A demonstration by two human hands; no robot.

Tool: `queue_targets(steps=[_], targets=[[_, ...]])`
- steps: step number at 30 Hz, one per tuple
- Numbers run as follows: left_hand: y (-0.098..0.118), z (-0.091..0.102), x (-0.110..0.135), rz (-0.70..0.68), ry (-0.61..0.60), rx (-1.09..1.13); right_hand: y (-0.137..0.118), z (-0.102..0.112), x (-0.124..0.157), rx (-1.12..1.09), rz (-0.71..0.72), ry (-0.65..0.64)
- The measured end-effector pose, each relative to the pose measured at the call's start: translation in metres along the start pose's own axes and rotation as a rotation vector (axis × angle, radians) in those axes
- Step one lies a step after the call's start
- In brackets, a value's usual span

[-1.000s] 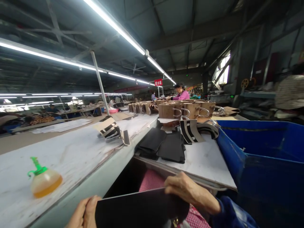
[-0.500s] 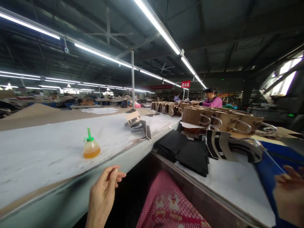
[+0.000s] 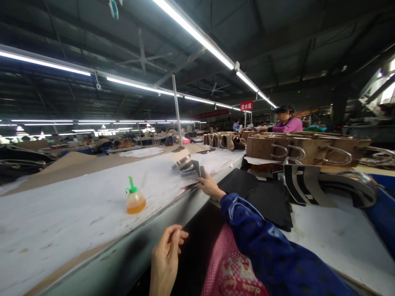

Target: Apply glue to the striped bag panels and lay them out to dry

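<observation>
My right hand (image 3: 210,186), in a blue sleeve, stretches across to the table on the left. Its thumb and fingers close on the lower right end of a black-and-tan striped panel (image 3: 201,169), one of a small pile there; the fingertips are partly blurred. My left hand (image 3: 168,253) hovers in front of the table edge, loosely curled with the fingertips apart and nothing in it. Beyond it on the table stands a squeeze bottle (image 3: 135,201) with a green spout and orange liquid.
Black flat sheets (image 3: 265,197) lie stacked on the right-hand table, beside another striped panel (image 3: 302,183). Behind them stand rows of brown bags (image 3: 265,147) with clear-wrapped handles. A co-worker in a purple top (image 3: 293,124) is beyond the bags. A metal post (image 3: 177,109) rises behind the left table.
My right hand has swung from the far right over to the striped panel on the left table. My left hand keeps the same loose curl. The view has turned slightly left.
</observation>
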State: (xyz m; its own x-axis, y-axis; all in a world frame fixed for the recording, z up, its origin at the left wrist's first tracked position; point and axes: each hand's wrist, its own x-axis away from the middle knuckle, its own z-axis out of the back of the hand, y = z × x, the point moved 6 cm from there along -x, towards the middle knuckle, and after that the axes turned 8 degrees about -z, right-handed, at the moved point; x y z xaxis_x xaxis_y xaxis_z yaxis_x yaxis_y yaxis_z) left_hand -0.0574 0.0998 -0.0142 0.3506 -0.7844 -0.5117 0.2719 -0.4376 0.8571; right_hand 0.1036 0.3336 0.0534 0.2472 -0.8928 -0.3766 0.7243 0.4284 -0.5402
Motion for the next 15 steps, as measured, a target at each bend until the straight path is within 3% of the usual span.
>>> queue_targets(steps=[3,5,9,13,15], targets=[[-0.017,0.001,-0.004,0.021,-0.013,0.028,-0.011,-0.002,-0.003,0.119,0.003,0.002],[-0.027,-0.001,-0.006,0.019,-0.002,0.059,-0.022,-0.001,0.015,0.19,0.044,0.019],[-0.026,-0.009,-0.003,-0.04,0.024,0.088,-0.062,-0.015,0.098,0.278,0.241,0.027],[-0.003,-0.011,-0.001,-0.134,0.024,0.065,-0.105,-0.037,0.191,0.277,0.487,-0.005],[0.003,-0.005,-0.002,-0.079,0.034,0.016,-0.119,-0.039,0.22,0.259,0.591,0.026]])
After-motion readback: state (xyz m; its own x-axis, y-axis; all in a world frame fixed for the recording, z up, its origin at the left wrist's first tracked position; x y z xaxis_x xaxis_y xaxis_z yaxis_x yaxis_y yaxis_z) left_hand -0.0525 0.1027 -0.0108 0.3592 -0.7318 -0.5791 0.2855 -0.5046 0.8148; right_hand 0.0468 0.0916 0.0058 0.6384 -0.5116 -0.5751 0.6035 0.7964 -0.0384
